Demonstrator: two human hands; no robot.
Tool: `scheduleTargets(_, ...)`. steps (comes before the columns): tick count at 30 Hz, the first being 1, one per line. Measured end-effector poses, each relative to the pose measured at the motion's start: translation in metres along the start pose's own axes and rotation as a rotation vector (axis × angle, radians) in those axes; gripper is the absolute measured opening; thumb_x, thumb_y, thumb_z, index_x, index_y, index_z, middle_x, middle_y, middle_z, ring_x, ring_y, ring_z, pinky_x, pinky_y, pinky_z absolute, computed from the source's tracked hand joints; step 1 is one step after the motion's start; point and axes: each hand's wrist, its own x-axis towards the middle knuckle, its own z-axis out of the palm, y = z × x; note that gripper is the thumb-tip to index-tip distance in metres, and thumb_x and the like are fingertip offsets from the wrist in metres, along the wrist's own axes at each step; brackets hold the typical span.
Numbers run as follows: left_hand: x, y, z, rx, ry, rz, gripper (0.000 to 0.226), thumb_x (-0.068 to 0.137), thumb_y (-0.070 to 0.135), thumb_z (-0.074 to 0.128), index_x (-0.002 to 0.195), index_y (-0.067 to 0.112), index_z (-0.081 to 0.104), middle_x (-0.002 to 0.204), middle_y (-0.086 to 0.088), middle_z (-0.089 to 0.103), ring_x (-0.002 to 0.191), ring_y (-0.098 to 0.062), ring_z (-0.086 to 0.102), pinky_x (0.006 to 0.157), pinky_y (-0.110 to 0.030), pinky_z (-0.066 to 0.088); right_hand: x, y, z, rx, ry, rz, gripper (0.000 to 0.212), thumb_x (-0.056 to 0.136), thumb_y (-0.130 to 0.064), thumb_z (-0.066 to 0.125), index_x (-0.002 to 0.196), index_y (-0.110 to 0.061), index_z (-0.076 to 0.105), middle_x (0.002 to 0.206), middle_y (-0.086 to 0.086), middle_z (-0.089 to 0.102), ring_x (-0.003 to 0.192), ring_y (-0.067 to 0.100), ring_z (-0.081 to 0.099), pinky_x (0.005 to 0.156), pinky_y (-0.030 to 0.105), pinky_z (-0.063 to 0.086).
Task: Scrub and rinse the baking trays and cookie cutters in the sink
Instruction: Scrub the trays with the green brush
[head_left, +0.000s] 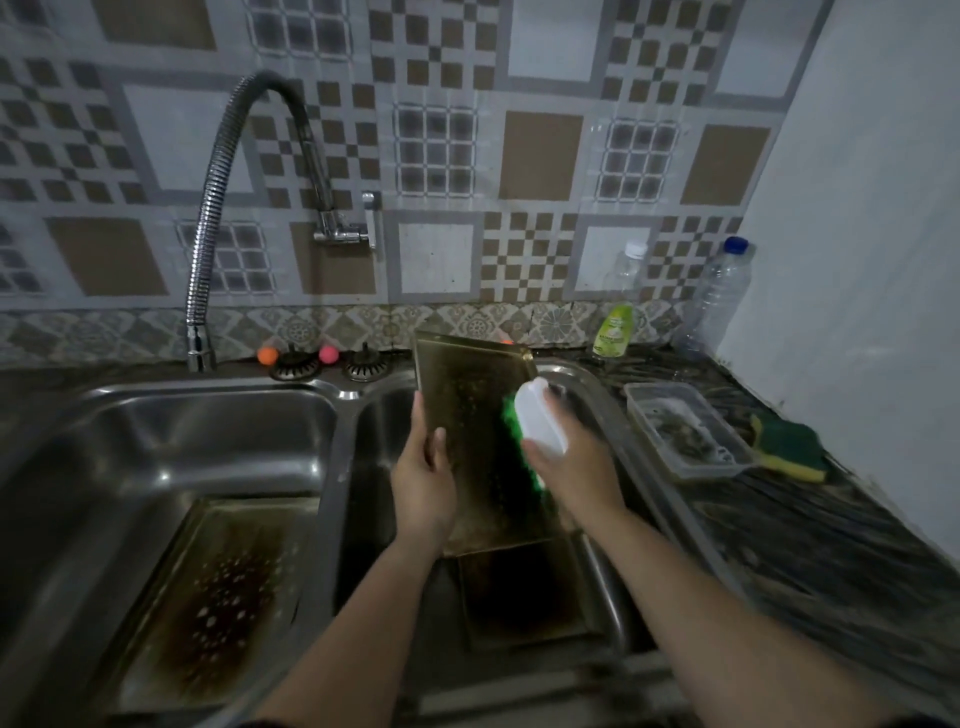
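Note:
A stained, soapy baking tray (470, 410) is propped upright over the right basin of the steel double sink (343, 410). My left hand (423, 475) grips its left edge, thumb on the face. My right hand (574, 465) holds a white scrub brush (540, 415) whose green bristles press against the tray's right side. A second tray (519, 592) lies flat in the right basin below. A third, foamy tray (218, 592) leans in the left basin. No cookie cutters can be made out.
A flexible metal faucet (208, 249) hangs over the left basin's back edge. On the counter to the right sit a clear plastic container (685, 428), a green-yellow sponge (792, 449), a green soap pouch (613, 332) and two clear bottles (719, 296). Two strainers (293, 366) lie behind the sink.

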Motion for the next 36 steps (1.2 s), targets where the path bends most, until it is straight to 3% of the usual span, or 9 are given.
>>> scheduleTargets(5,-0.032,0.02,0.038,0.11,0.078,-0.012,0.05,0.1,0.018,0.044,0.145,0.038,0.033,0.112,0.023,0.051,0.093,0.016,0.049,0.08,-0.006,0.035,0.042,-0.018,-0.045,0.108,0.11,0.044,0.068,0.092,-0.042,0.058,0.151,-0.037,0.023,0.146,0.004,0.045,0.129,0.027,0.047,0.097,0.033,0.041)
scheduleTargets(9,-0.06,0.031,0.062,0.326,0.091,0.077,0.053,0.1,0.026,0.043,0.143,0.049,0.023,0.082,0.0,0.068,0.064,-0.014,0.061,0.06,-0.026,0.044,0.043,-0.031,-0.062,0.157,0.251,0.035,0.073,0.089,-0.046,0.06,0.152,-0.029,0.026,0.141,0.007,0.05,0.125,0.025,0.049,0.089,0.026,0.039)
scheduleTargets(14,-0.086,0.041,0.084,0.592,0.055,0.201,0.059,0.1,0.028,0.043,0.148,0.048,0.014,0.101,0.006,0.068,0.067,-0.018,0.065,0.053,-0.03,0.049,0.038,-0.05,-0.078,0.215,0.256,0.113,0.09,0.079,-0.06,0.066,0.152,-0.038,0.019,0.139,0.017,0.039,0.127,0.035,0.041,0.097,0.039,0.041)
scheduleTargets(18,-0.094,0.044,0.091,0.783,0.001,0.292,0.091,0.087,0.015,0.064,0.148,0.045,0.004,0.092,0.007,0.068,0.041,-0.017,0.055,0.031,-0.025,0.037,0.031,-0.055,-0.086,0.282,0.204,0.194,0.103,0.076,-0.051,0.074,0.153,-0.037,0.008,0.147,0.018,0.026,0.13,0.036,0.039,0.098,0.038,0.041)
scheduleTargets(20,-0.098,0.053,0.089,0.833,-0.047,0.294,0.086,0.092,0.022,0.057,0.148,0.044,-0.003,0.103,0.006,0.068,0.049,-0.019,0.06,0.037,-0.026,0.039,0.03,-0.053,-0.09,0.362,0.2,0.226,0.105,0.076,-0.043,0.076,0.154,-0.034,0.007,0.146,0.018,0.027,0.128,0.035,0.042,0.097,0.035,0.041)
scheduleTargets(23,-0.095,0.061,0.082,0.733,-0.044,0.267,0.063,0.099,0.043,0.038,0.149,0.044,0.001,0.126,0.01,0.06,0.088,-0.018,0.067,0.064,-0.027,0.047,0.033,-0.053,-0.095,0.46,0.198,0.219,0.105,0.074,-0.038,0.077,0.154,-0.031,0.009,0.145,0.015,0.035,0.127,0.032,0.045,0.097,0.034,0.042)
scheduleTargets(27,-0.078,0.06,0.062,0.449,-0.261,0.161,0.051,0.098,0.052,0.03,0.146,0.051,0.014,0.15,0.018,0.036,0.135,-0.007,0.039,0.102,-0.028,0.038,0.036,-0.053,-0.105,0.665,0.185,0.166,0.095,0.08,-0.027,0.073,0.154,-0.03,0.014,0.148,0.003,0.034,0.133,0.024,0.039,0.106,0.042,0.042)
scheduleTargets(32,-0.043,0.044,0.043,0.35,-0.26,-0.082,0.059,0.098,0.056,0.023,0.152,0.037,0.008,0.161,0.004,0.011,0.147,-0.012,0.008,0.117,-0.035,0.01,0.038,-0.052,-0.113,0.923,0.092,0.254,0.086,0.082,-0.027,0.074,0.151,-0.036,0.024,0.145,0.003,0.039,0.124,0.025,0.047,0.103,0.05,0.044)
scheduleTargets(36,-0.025,0.036,0.022,0.184,-0.205,-0.175,0.061,0.097,0.055,0.031,0.152,0.037,0.01,0.156,0.002,0.027,0.144,-0.017,0.023,0.114,-0.031,0.017,0.038,-0.046,-0.109,0.993,0.038,0.245,0.082,0.08,-0.031,0.076,0.147,-0.041,0.029,0.144,0.005,0.043,0.121,0.025,0.052,0.101,0.051,0.045)
